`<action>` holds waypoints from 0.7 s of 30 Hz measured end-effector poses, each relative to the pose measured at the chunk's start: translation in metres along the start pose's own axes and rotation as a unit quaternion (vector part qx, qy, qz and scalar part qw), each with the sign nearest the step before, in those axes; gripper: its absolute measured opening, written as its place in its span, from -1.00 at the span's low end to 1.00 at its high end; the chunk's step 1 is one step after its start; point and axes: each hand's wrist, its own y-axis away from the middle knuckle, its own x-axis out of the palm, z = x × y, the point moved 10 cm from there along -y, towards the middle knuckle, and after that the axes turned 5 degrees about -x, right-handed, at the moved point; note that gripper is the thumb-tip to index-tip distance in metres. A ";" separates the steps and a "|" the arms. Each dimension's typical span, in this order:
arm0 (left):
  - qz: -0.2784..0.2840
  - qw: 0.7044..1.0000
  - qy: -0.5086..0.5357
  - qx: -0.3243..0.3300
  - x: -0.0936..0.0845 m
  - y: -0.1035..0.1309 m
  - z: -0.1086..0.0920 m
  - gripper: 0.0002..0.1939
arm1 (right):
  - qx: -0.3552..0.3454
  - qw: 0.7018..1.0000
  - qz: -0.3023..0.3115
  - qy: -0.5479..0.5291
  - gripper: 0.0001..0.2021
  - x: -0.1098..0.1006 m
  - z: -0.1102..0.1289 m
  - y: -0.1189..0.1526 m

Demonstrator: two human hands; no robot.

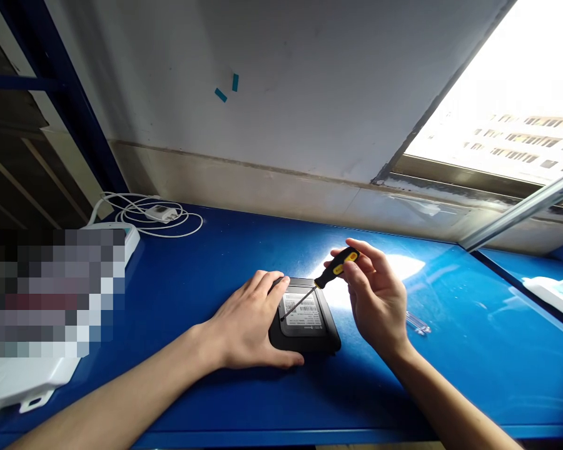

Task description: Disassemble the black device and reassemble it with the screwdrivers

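Note:
A flat black box-shaped device (331,334) lies on the blue table, with a white printed label (304,312) on its upper face. Across its left side rests my left hand (251,319), fingers at the far edge and thumb along the near edge, gripping it. My right hand (378,287) pinches the black and yellow handle of a screwdriver (338,267). The thin shaft slants down to the left over the label, and its tip is at the label's left edge, close to my left hand. Whether a screw sits under the tip is too small to tell.
Beyond my right wrist lies a small clear plastic piece (417,324). A white coiled cable with an adapter (162,214) is at the back left. A white-framed device (60,369) with a blurred-out surface stands at the left. A transparent panel (520,209) rises at the right, near the window.

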 end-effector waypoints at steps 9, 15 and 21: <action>0.004 1.000 -0.009 -0.001 0.000 -0.001 0.000 0.18 | -0.016 1.000 -0.017 -0.009 -0.73 -0.004 0.002 -0.004; 0.004 1.000 -0.003 -0.001 -0.001 -0.001 0.001 0.18 | 0.002 1.000 0.018 -0.019 -0.74 0.003 -0.001 -0.004; 0.001 1.000 0.002 0.005 -0.001 -0.001 0.001 0.16 | 0.007 1.000 0.022 -0.016 -0.72 0.002 -0.003 -0.003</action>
